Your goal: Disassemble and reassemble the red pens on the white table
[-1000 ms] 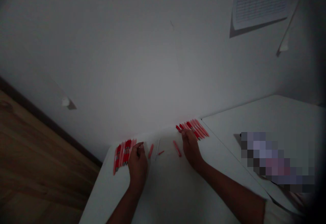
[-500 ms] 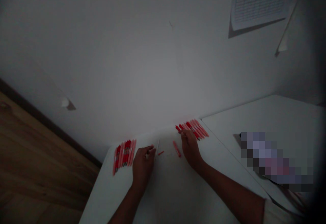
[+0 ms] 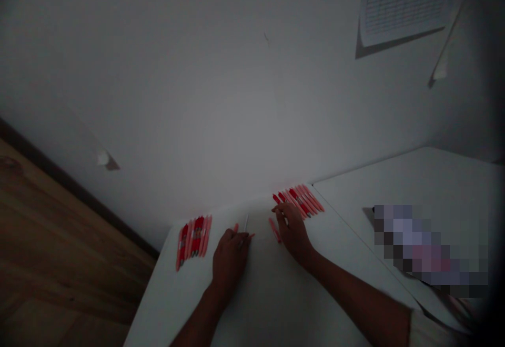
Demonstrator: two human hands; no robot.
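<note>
My left hand [image 3: 231, 257] is low over the white table, fingers bunched. Beneath and beside its fingertips lie a thin white pen refill [image 3: 246, 223] and a small red piece [image 3: 251, 236]. A pink tip [image 3: 236, 227] shows behind the knuckles. Whatever those fingers pinch is hidden. My right hand [image 3: 292, 231] hovers with thumb and forefinger apart, nothing visible between them. Just left of it lies a pink pen part [image 3: 275, 230]. Beyond that hand is a row of red and pink pens [image 3: 303, 200], partly covered by the fingers.
Another row of red and pink pens [image 3: 194, 242] lies at the table's left. A wall [image 3: 236, 100] rises behind the table [image 3: 276, 305]. To the right, a blurred-out object [image 3: 422, 247] rests on an adjoining tabletop [image 3: 394, 179]. Brown wood [image 3: 59, 242] borders the left side.
My left hand has shifted right, over the refill and the small red piece. My right hand's fingers have drawn slightly left, away from the right-hand row of pens.
</note>
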